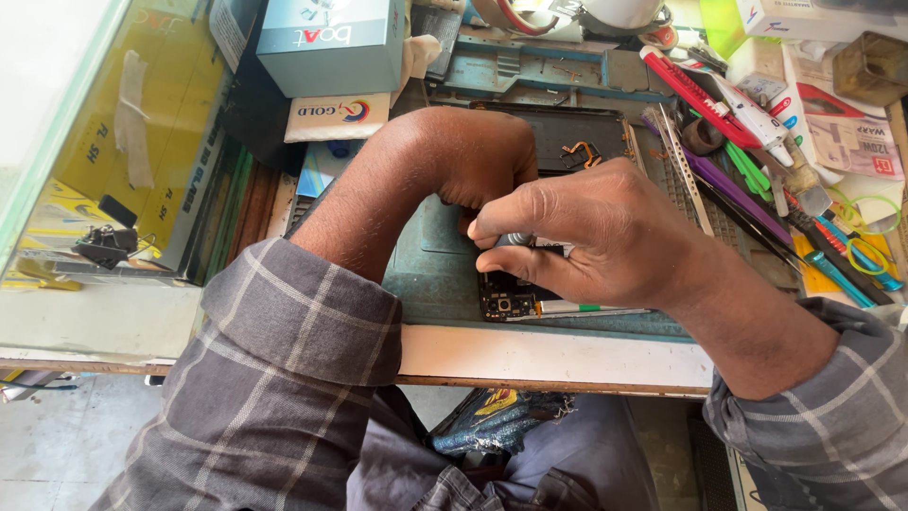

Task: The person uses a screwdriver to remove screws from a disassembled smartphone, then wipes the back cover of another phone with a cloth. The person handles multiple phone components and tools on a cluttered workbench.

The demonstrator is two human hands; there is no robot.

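Note:
An opened phone (506,301) with its dark circuit board showing lies on a teal work mat (430,274) near the bench's front edge. My right hand (596,232) is closed around a small grey-tipped screwdriver (515,239), its tip held down on the phone. My left hand (478,156) is bent at the wrist and rests just behind, its fingers pressed on the phone's far part and mostly hidden by my right hand. A thin white and green tool (582,308) lies beside the phone under my right hand.
A dark phone back panel (577,132) with an orange flex cable lies behind my hands. Tweezers, plastic pry tools and a red cutter (695,93) crowd the right side. A teal box (331,43) sits at the back left, above a glass counter (95,142). The white bench edge (549,358) runs in front.

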